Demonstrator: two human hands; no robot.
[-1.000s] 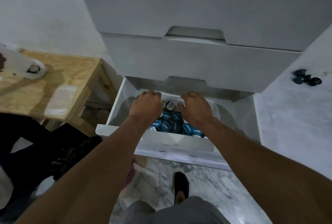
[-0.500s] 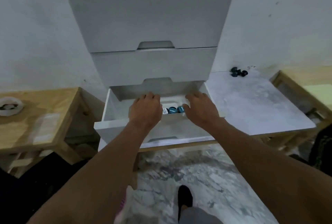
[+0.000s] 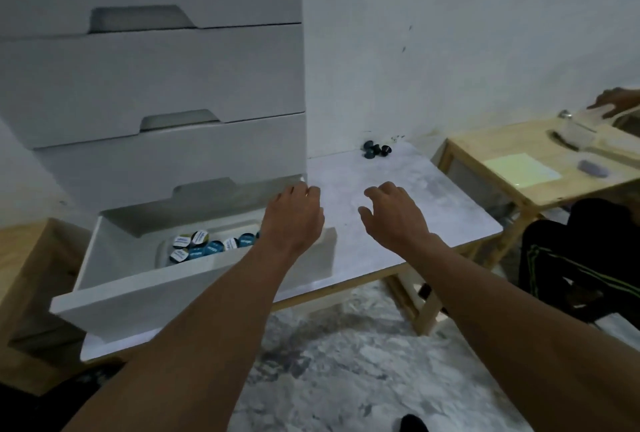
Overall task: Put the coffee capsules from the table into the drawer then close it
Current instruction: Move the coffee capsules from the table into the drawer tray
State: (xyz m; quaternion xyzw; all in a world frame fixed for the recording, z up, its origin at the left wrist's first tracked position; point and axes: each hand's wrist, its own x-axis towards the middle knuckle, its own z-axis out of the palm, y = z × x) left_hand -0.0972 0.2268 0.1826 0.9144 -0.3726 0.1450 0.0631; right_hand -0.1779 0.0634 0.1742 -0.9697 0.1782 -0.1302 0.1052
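I note my left hand [image 3: 294,217] over the right rear corner of the open drawer [image 3: 138,296], fingers loosely curled and empty. My right hand [image 3: 394,217] hovers above the marble-topped table [image 3: 450,224], fingers likewise relaxed, grasping nothing. The loose capsules [image 3: 375,149] lie clustered at the table's far edge near the wall, well apart from both hands. They are dark, glossy and cup-shaped; I cannot tell the exact count. The stored capsules [image 3: 214,246] sit in a white tray [image 3: 164,251] inside the drawer, showing round lids, mostly blue, a few white with dark print. The drawer is pulled out from a white drawer unit [image 3: 156,78].
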